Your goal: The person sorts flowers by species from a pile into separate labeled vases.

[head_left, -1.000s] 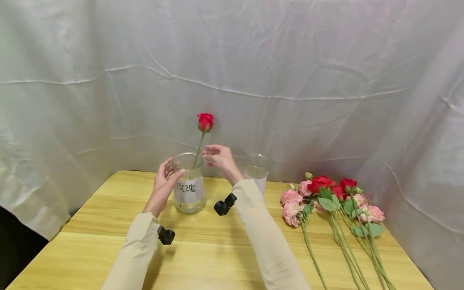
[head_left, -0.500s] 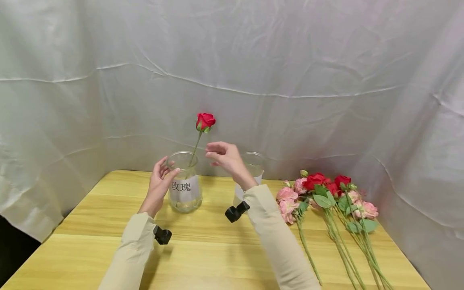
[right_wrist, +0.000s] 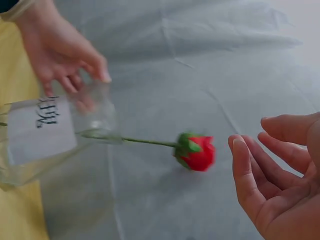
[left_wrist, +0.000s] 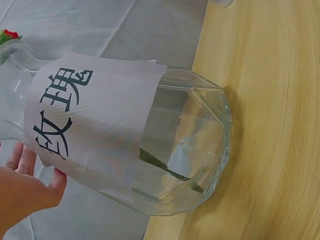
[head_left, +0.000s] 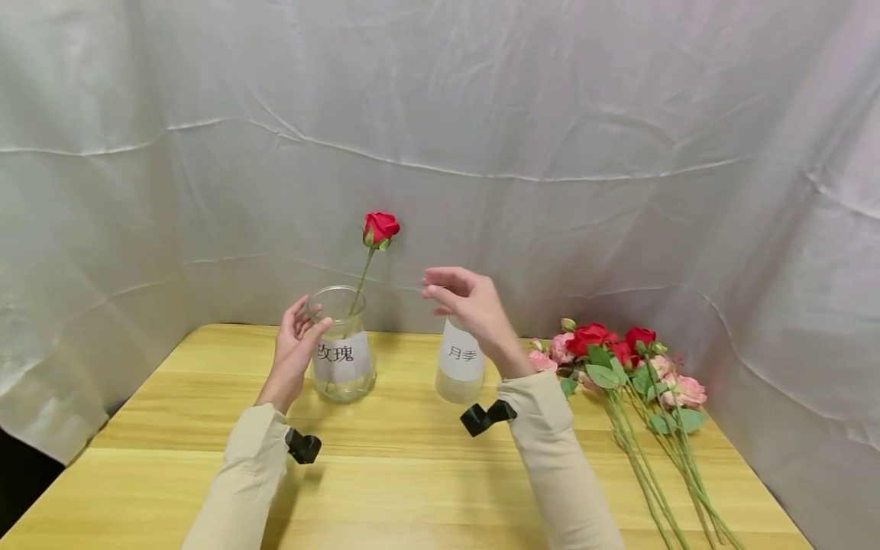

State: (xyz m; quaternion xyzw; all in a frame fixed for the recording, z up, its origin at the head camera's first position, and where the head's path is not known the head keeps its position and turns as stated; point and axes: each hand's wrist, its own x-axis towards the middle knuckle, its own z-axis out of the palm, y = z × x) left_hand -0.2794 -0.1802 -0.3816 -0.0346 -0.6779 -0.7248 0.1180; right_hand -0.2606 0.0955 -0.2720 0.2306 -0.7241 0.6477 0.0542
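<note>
A clear glass vase [head_left: 347, 386] with a white paper label stands upright on the table's left half. One red rose [head_left: 381, 228] leans in it, its green stem running down through the mouth. My left hand [head_left: 294, 347] holds the vase at its neck, thumb in front and fingers round the far side. In the left wrist view the lower end of the stem [left_wrist: 162, 165] shows through the glass. My right hand [head_left: 474, 305] is in the air with nothing in it, fingers loosely bent. It overlaps the top of a second labelled glass vase [head_left: 459, 388] in the head view.
Several red roses [head_left: 591, 338] and pink flowers [head_left: 684, 391] lie at the right of the wooden table [head_left: 385, 489], stems toward the near edge. A grey curtain [head_left: 440, 92] hangs behind the table. Each wrist carries a small black camera [head_left: 488, 418].
My right hand has moved right, away from the rose stem, to in front of the second vase's top. My left hand stays on the first vase's neck. The head view has shifted slightly.
</note>
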